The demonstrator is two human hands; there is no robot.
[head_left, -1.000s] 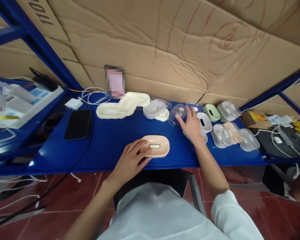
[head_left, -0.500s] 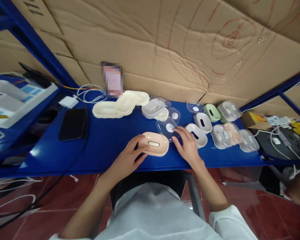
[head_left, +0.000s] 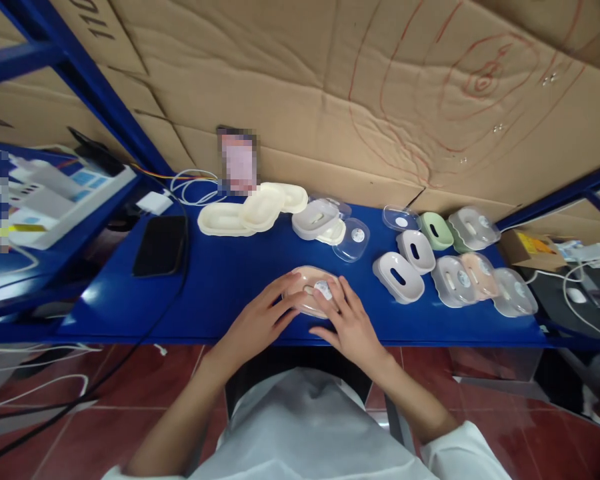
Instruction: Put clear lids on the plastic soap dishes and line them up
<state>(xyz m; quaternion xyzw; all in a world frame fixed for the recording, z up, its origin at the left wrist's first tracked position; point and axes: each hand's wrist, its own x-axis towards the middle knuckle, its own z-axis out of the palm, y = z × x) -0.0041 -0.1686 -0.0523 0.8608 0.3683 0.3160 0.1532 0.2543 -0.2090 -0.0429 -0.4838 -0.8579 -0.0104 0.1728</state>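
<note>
Both hands sit at the tabletop's (head_left: 220, 293) near edge, on the peach soap dish (head_left: 307, 287). Left hand (head_left: 260, 320) has its grip spread loosely against the dish's left end, fingertips touching the rim. Right hand (head_left: 347, 323) lies over the dish's right half, fingers splayed flat on a clear lid (head_left: 325, 288) that sits on the dish; the lid's outline is hard to make out under the fingers. The dish's right side is hidden by that hand.

Left of the left hand is open blue surface out to a black phone (head_left: 161, 245). Beyond the grips is a bare strip, then another clear lid (head_left: 353, 239), a grey dish (head_left: 314, 220) and cream trays (head_left: 253, 210). Right of the right hand, near, is a white dish (head_left: 399, 277); further right, a cluster of lidded dishes (head_left: 480, 273) runs to the tabletop's right end. A cardboard wall (head_left: 330, 100) closes the back. Forearms cut off at the bottom edge.
</note>
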